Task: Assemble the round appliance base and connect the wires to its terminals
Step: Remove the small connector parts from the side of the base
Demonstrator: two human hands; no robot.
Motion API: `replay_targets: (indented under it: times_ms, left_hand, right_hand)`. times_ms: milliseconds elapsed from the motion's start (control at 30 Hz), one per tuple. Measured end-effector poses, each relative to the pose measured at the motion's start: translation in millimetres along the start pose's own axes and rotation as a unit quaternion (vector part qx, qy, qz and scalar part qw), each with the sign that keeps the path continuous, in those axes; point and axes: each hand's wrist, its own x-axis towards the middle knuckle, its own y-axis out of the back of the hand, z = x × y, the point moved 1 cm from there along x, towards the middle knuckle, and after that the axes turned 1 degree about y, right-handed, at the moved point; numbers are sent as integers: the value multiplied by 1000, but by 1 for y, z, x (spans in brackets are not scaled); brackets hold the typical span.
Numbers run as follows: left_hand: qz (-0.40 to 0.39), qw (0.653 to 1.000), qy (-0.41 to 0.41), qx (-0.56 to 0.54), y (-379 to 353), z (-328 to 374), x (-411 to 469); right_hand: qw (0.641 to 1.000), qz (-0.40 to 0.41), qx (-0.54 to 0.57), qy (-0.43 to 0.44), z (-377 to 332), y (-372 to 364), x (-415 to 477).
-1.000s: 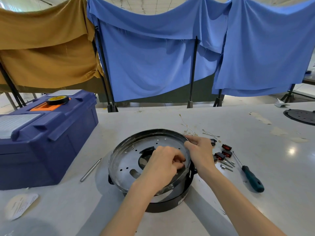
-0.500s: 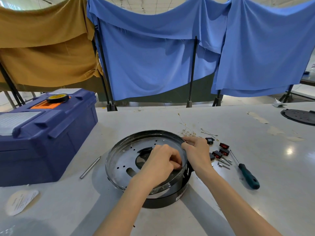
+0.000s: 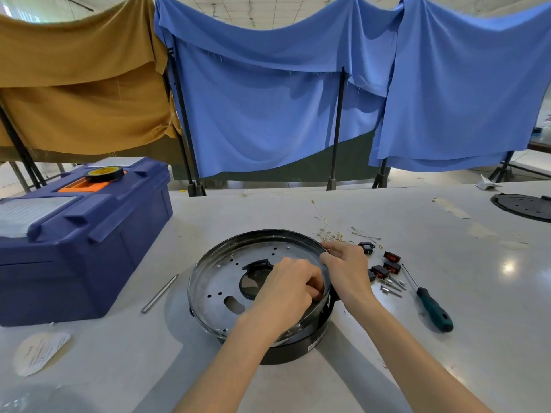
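The round appliance base is a shiny perforated metal pan [image 3: 238, 278] that sits tilted on a black ring [image 3: 298, 348] at the table's centre. My left hand [image 3: 286, 290] reaches inside the pan. Its curled fingers pinch at the right inner wall, and the fingertips hide what lies between them. My right hand [image 3: 347, 269] grips the pan's right rim from outside. Thin pale wires [image 3: 328, 231] lie loose just behind the pan, apart from both hands.
Red and black switches [image 3: 387, 266], several screws [image 3: 392, 286] and a green-handled screwdriver [image 3: 432, 308] lie to the right. A metal rod [image 3: 159, 293] and a blue toolbox [image 3: 74, 234] with a tape roll [image 3: 104, 173] are on the left. A paper label [image 3: 38, 351] lies front left, a black disc [image 3: 524, 205] far right.
Both hands keep their places on the pan; only the left fingers shift slightly at the inner wall. The view has moved a little.
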Motion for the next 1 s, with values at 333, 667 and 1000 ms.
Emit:
replay_targets:
  times_ms: [333,667,1000]
  left_hand:
    - [-10,997,-44,57,3,8,0]
    - [-51,998,-32,18,-9,0,-1]
    - [-61,998,-20,-23,-4,-15,-13]
  right_hand:
    - [1000,-2,-7,23,-6,4,-5]
    - [998,-33,-38,32,7,11,-11]
    - [999,-42,-26,18,7,14,-18]
